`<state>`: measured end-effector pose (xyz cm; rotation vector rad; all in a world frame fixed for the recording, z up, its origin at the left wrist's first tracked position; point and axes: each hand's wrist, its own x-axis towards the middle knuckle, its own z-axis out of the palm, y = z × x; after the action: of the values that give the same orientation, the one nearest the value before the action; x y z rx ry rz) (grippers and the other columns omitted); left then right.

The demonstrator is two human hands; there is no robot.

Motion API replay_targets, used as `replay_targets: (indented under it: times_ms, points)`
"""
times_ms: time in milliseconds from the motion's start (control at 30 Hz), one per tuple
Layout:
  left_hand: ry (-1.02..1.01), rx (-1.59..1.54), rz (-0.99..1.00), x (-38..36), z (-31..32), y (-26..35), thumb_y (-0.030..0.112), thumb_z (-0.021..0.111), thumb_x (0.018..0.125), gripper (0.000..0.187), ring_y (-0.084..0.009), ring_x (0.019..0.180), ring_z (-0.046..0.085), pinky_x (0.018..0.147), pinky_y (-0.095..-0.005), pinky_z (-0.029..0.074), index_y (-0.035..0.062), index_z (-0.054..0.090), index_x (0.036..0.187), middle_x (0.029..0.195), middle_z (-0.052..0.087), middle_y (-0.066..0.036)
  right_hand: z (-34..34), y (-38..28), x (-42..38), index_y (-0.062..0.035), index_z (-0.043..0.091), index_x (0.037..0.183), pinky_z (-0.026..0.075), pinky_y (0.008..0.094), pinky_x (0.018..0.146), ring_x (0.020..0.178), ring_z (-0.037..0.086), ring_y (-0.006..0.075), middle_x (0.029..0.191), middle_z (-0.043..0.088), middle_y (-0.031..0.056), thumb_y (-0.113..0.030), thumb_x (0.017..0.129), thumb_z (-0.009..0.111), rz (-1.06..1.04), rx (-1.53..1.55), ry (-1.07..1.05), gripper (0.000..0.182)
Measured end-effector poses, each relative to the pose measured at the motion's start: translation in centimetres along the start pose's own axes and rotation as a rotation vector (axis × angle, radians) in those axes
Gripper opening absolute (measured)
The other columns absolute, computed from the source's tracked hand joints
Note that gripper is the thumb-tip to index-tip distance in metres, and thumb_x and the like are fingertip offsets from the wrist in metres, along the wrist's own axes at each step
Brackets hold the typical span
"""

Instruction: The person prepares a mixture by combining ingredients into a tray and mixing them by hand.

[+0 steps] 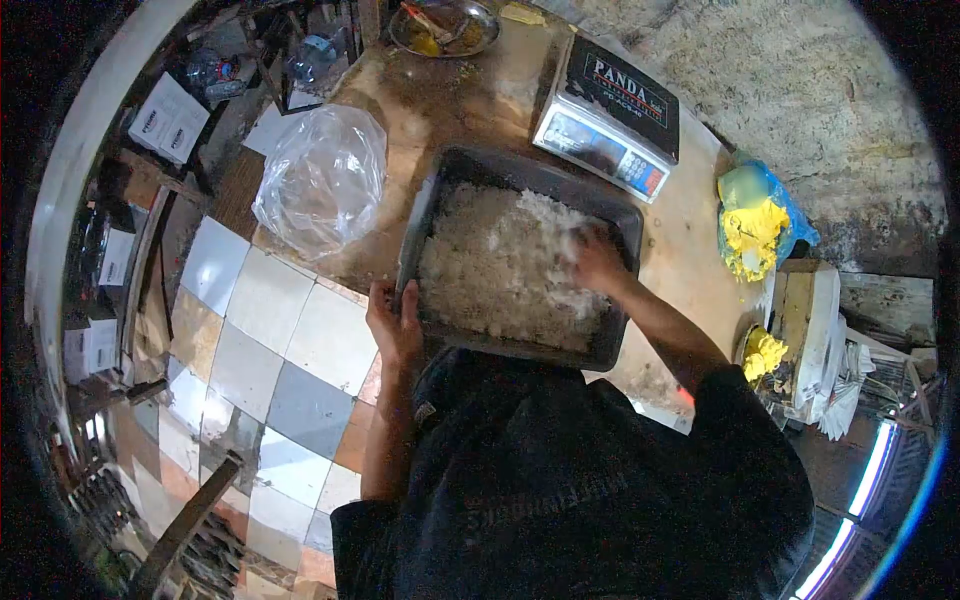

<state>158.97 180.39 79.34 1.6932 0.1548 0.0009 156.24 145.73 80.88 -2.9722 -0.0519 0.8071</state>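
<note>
A dark rectangular tub sits on the work table, holding a crumbly beige and white flour-like material. My left hand grips the tub's near left edge, with fingers and thumb on either side of the rim. Inside the tub, toward its right side, my right hand is down in the whiter part of the material. Motion blurs its fingers, so I cannot make out whether they hold any of it.
A digital scale stands behind the tub. To the left lies a clear plastic bag; a metal bowl is at the back. Yellow material in a blue bag is at the right. Tiled floor shows at left.
</note>
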Motion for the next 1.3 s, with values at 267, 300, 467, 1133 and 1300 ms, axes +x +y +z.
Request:
replay_targets:
  times_ms: [267, 300, 467, 1133, 1300]
  points:
    - [0.007, 0.009, -0.012, -0.1, 0.0, 0.6, 0.016, 0.063, 0.086, 0.021, -0.0115, 0.065, 0.046, 0.060, -0.0282, 0.041, -0.0005, 0.051, 0.083, 0.069, 0.053, -0.007, -3.1, -1.8, -0.9, 0.0009, 0.031, 0.137, 0.028, 0.0426, 0.107, 0.127, 0.038, 0.0349, 0.134, 0.040, 0.0270, -0.051, 0.079, 0.062, 0.137, 0.632, -0.107, 0.084]
    - [0.013, -0.042, -0.001, -0.2, 0.1, 0.5, 0.017, 0.063, 0.086, 0.021, -0.0113, 0.064, 0.046, 0.059, -0.0281, 0.040, -0.0005, 0.051, 0.083, 0.069, 0.053, -0.006, -3.3, -1.6, -1.0, 0.0018, 0.033, 0.136, 0.031, 0.0421, 0.104, 0.125, 0.041, 0.0337, 0.133, 0.041, 0.0266, -0.052, 0.080, 0.060, 0.199, 0.604, -0.185, 0.083]
    - [0.105, -0.009, 0.122, 0.1, 0.6, -0.7, 0.017, 0.063, 0.086, 0.021, -0.0108, 0.064, 0.045, 0.057, -0.0275, 0.040, -0.0005, 0.051, 0.083, 0.069, 0.054, -0.005, -0.1, -3.0, -0.1, 0.0052, 0.039, 0.131, 0.044, 0.0400, 0.091, 0.115, 0.051, 0.0286, 0.129, 0.046, 0.0253, -0.059, 0.082, 0.054, 0.427, 0.317, -0.410, 0.082]
    - [0.051, 0.030, 0.060, -0.2, 0.2, 0.4, 0.018, 0.064, 0.087, 0.024, -0.0127, 0.063, 0.046, 0.056, -0.0275, 0.040, -0.0008, 0.050, 0.083, 0.069, 0.053, -0.007, 1.5, -1.8, -2.1, -0.0059, 0.049, 0.127, 0.039, 0.0333, 0.087, 0.101, 0.052, 0.0228, 0.117, 0.055, 0.0110, -0.052, 0.089, 0.046, 0.155, 1.234, -0.316, 0.060]
    - [0.038, -0.013, 0.002, -0.3, 0.3, 0.1, 0.018, 0.064, 0.086, 0.024, -0.0154, 0.060, 0.047, 0.053, -0.0293, 0.040, -0.0006, 0.050, 0.082, 0.068, 0.052, -0.008, 2.9, -3.1, -4.5, -0.0061, 0.042, 0.134, 0.031, 0.0401, 0.103, 0.120, 0.043, 0.0199, 0.131, 0.048, 0.0140, -0.045, 0.097, 0.030, 0.115, 0.385, -0.521, 0.055]
